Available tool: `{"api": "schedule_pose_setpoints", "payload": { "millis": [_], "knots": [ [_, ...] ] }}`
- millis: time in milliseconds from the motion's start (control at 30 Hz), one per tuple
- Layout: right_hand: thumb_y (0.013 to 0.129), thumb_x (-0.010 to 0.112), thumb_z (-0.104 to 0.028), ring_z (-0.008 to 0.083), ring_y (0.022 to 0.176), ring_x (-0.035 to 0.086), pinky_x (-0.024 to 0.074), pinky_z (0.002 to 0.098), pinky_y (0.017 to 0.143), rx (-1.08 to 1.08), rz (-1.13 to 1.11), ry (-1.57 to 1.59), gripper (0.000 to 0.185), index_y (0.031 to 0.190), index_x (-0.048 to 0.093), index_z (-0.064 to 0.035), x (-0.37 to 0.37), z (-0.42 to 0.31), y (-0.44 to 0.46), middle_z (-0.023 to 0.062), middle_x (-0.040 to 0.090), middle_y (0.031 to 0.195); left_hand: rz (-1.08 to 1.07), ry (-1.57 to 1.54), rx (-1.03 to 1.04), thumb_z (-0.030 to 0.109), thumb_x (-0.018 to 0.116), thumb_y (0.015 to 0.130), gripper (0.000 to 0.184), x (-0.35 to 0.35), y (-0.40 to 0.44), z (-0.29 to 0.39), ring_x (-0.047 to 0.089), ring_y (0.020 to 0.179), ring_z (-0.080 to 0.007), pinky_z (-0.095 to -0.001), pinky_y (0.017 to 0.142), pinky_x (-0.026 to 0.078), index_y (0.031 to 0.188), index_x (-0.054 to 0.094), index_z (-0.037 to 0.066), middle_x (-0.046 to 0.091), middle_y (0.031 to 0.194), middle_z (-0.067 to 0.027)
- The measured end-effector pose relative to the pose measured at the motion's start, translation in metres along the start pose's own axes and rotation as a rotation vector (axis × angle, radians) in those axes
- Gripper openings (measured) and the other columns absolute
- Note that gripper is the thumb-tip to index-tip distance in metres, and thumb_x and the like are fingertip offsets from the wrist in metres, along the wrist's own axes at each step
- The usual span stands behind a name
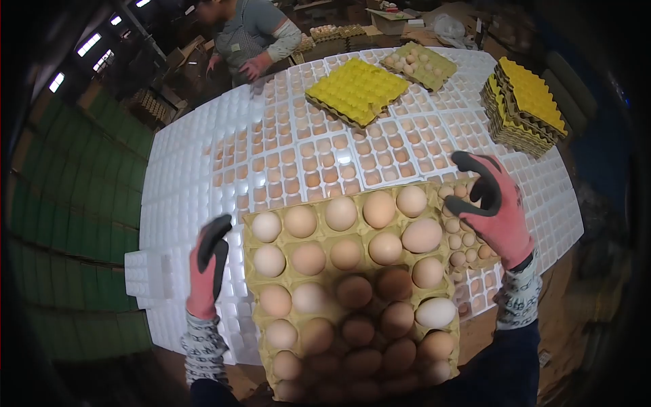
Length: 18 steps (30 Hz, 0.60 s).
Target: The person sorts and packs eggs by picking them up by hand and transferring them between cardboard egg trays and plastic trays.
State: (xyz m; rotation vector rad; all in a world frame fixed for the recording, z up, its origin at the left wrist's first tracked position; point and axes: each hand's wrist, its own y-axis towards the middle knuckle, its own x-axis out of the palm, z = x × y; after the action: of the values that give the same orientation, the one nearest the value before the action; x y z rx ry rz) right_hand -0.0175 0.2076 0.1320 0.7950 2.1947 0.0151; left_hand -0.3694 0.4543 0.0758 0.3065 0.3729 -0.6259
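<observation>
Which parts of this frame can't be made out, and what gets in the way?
All in the head view:
- Nearest eggs in the front tray: dimmed by heavy shadow, the last row running into the lower edge.
- Egg tray behind it: partly covered by the front tray and the right hand.
- Co-worker's head: cut off by the top edge.
- Eggs in far trays: too small to count.

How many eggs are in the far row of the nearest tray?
5, across the tray from left to right: corner egg, second egg, middle egg, fourth egg, last egg. None in that row looks hidden.
</observation>
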Motion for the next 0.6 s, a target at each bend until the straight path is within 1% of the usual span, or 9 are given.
{"api": "schedule_pose_setpoints", "payload": {
  "millis": [67, 100, 133, 200, 267, 300, 433, 500, 600],
  "knots": [
    [0.077, 0.075, -0.041, 0.0286, 0.094, 0.063, 0.0506, 0.0386, 0.081, -0.309, -0.260, -0.097, 0.057, 0.124, 0.060, -0.0124, 0.010, -0.006, 0.027, 0.0110, 0.060, 0.108, -0.128, 0.248, 0.300, 0.006, 0.066, 0.080, 0.047, 0.002, 0.028, 0.050, 0.054, 0.117, -0.0269, -0.0329, 0.102, 0.039, 0.125, 0.057, 0.000, 0.055, 0.128, -0.0150],
    [0.076, 0.073, -0.048, 0.0313, 0.095, 0.062, 0.0493, 0.0403, 0.084, -0.325, -0.463, -0.074, 0.060, 0.125, 0.060, -0.0155, 0.021, 0.009, 0.043, 0.0122, 0.059, 0.108, -0.262, 0.363, 0.313, 0.006, 0.069, 0.076, 0.050, 0.007, 0.038, 0.064, 0.054, 0.117, -0.0299, -0.0339, 0.102, 0.040, 0.125, 0.058, 0.002, 0.055, 0.128, -0.0157],
    [0.078, 0.072, -0.043, 0.0323, 0.096, 0.062, 0.0489, 0.0385, 0.086, -0.377, -0.560, -0.104, 0.056, 0.125, 0.060, -0.0134, 0.018, 0.016, 0.064, 0.0128, 0.059, 0.110, -0.395, 0.478, 0.325, 0.005, 0.072, 0.072, 0.054, 0.012, 0.045, 0.072, 0.054, 0.117, -0.0329, -0.0349, 0.101, 0.042, 0.125, 0.059, 0.004, 0.054, 0.128, -0.0164],
    [0.080, 0.071, -0.036, 0.0326, 0.097, 0.062, 0.0497, 0.0382, 0.084, -0.150, -0.816, 0.014, 0.050, 0.124, 0.061, -0.0124, 0.006, 0.020, 0.083, 0.0126, 0.060, 0.107, -0.494, 0.386, 0.208, 0.007, 0.074, 0.073, 0.053, 0.017, 0.054, 0.077, 0.055, 0.114, -0.0333, -0.0376, 0.099, 0.045, 0.124, 0.059, 0.006, 0.056, 0.125, -0.0157],
    [0.080, 0.070, -0.027, 0.0313, 0.093, 0.063, 0.0513, 0.0380, 0.078, -0.527, -0.612, -0.120, 0.046, 0.122, 0.059, -0.0114, 0.007, 0.020, 0.066, 0.0112, 0.062, 0.102, -0.523, 0.538, 0.163, 0.008, 0.074, 0.074, 0.054, 0.015, 0.058, 0.088, 0.057, 0.112, -0.0319, -0.0372, 0.098, 0.045, 0.125, 0.058, 0.006, 0.058, 0.123, -0.0147],
    [0.078, 0.071, -0.023, 0.0307, 0.092, 0.063, 0.0513, 0.0386, 0.074, -0.543, -0.520, -0.219, 0.046, 0.119, 0.057, -0.0111, 0.009, 0.015, 0.054, 0.0108, 0.063, 0.099, -0.477, 0.587, 0.167, 0.006, 0.075, 0.074, 0.050, 0.020, 0.055, 0.095, 0.060, 0.105, -0.0268, -0.0342, 0.096, 0.045, 0.121, 0.058, 0.004, 0.060, 0.118, -0.0126],
    [0.078, 0.071, -0.024, 0.0265, 0.087, 0.065, 0.0502, 0.0385, 0.071, -0.463, -0.616, 0.111, 0.039, 0.110, 0.055, -0.0088, 0.014, 0.040, 0.073, 0.0085, 0.062, 0.097, -0.487, 0.399, 0.021, 0.000, 0.074, 0.074, 0.040, 0.027, 0.059, 0.100, 0.058, 0.097, -0.0196, -0.0320, 0.092, 0.046, 0.111, 0.056, 0.000, 0.062, 0.107, -0.0088],
    [0.080, 0.070, -0.025, 0.0214, 0.082, 0.064, 0.0503, 0.0364, 0.070, -0.423, -0.435, 0.480, 0.038, 0.110, 0.055, -0.0077, 0.029, 0.076, 0.068, 0.0064, 0.062, 0.095, -0.393, 0.435, -0.003, 0.001, 0.075, 0.074, 0.040, 0.036, 0.053, 0.109, 0.058, 0.096, -0.0179, -0.0312, 0.092, 0.046, 0.110, 0.057, -0.001, 0.062, 0.105, -0.0080],
    [0.081, 0.069, -0.027, 0.0135, 0.081, 0.061, 0.0506, 0.0324, 0.071, 0.018, -0.178, 1.076, 0.045, 0.116, 0.052, -0.0052, 0.064, 0.120, 0.088, 0.0058, 0.061, 0.097, -0.242, 0.332, 0.007, -0.002, 0.070, 0.076, 0.041, 0.039, 0.048, 0.107, 0.059, 0.096, -0.0162, -0.0318, 0.091, 0.047, 0.113, 0.055, -0.001, 0.062, 0.101, -0.0065]
  ]
}}
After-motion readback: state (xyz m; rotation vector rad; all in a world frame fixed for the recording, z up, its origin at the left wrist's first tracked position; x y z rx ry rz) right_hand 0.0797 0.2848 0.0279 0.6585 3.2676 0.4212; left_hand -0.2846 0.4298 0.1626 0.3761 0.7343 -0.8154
